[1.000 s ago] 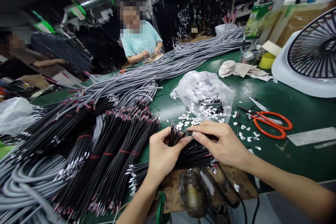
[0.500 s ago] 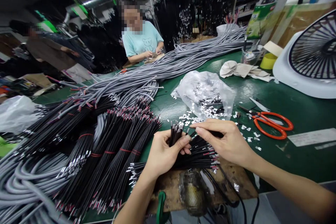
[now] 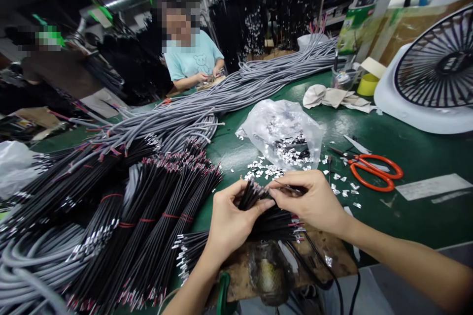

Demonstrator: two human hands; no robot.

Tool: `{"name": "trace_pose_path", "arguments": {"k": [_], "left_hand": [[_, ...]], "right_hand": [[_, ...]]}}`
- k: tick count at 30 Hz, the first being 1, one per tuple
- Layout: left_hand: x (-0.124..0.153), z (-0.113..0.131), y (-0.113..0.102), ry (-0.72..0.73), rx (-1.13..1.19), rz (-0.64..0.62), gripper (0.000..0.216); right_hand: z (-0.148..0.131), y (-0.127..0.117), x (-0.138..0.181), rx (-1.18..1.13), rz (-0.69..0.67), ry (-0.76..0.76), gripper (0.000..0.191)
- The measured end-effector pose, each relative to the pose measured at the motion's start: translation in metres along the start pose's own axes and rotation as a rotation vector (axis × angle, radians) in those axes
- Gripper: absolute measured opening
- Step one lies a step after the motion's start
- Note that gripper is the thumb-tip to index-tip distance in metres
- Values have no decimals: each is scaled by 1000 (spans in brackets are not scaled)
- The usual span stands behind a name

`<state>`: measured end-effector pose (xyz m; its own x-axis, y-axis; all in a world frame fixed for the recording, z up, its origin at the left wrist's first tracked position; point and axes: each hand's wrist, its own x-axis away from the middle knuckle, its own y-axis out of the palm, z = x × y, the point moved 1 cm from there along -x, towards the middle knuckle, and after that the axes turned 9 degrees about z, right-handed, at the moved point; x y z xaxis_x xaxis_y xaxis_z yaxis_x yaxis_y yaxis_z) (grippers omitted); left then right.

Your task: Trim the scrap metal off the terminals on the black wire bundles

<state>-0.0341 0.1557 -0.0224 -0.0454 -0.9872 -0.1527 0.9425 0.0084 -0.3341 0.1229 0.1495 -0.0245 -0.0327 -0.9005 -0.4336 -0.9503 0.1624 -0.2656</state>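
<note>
My left hand (image 3: 229,221) is closed round a small bunch of black wires (image 3: 250,195), their cut ends pointing up and away. My right hand (image 3: 314,202) pinches a single black wire (image 3: 291,188) just right of that bunch, thumb and forefinger touching the bunch's tips. Under both hands lies a loose heap of black wires with red and silver ends (image 3: 281,221) on a worn wooden block (image 3: 325,251). A clear plastic bag of small silver terminals (image 3: 284,133) sits just beyond my hands, with loose terminals (image 3: 262,171) spilled on the green table (image 3: 417,157).
Big bundles of black wires (image 3: 148,216) and grey cables (image 3: 207,108) fill the left half. Orange scissors (image 3: 373,170), a white fan (image 3: 432,74), a rag (image 3: 328,96) and a yellow tape roll (image 3: 367,84) lie right. A person in a light blue shirt (image 3: 192,59) works across the table.
My hands have drawn together again: the right hand's fingers now meet the tips of the bunch in my left hand. The view has shifted slightly left.
</note>
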Motion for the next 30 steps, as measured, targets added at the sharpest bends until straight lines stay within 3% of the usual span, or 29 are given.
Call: {"name": "trace_pose_path", "arguments": {"k": [4,18,20,23,26,30], "left_hand": [[-1,1,0,-24,32,-33,21],[1,-2,1,31,-83,106,22],[0,-1,1,-2,-14,48,19],[1,1,-1,-95,134,-147,14],[0,3,-2,-159,211,-304,18],[-5,2,-5,-59,112,-213,18]], "right_hand": [[-1,-1,-1,13,-18,-8,16],[0,1,-2,-76,-4,107,16],[1,2,-1,-78,-31,133,16],[4,2,-1,-19,-66,118,17],[7,-2,-5,164,52,-9,16],[9,-12,-10,381,299,-226,13]]}}
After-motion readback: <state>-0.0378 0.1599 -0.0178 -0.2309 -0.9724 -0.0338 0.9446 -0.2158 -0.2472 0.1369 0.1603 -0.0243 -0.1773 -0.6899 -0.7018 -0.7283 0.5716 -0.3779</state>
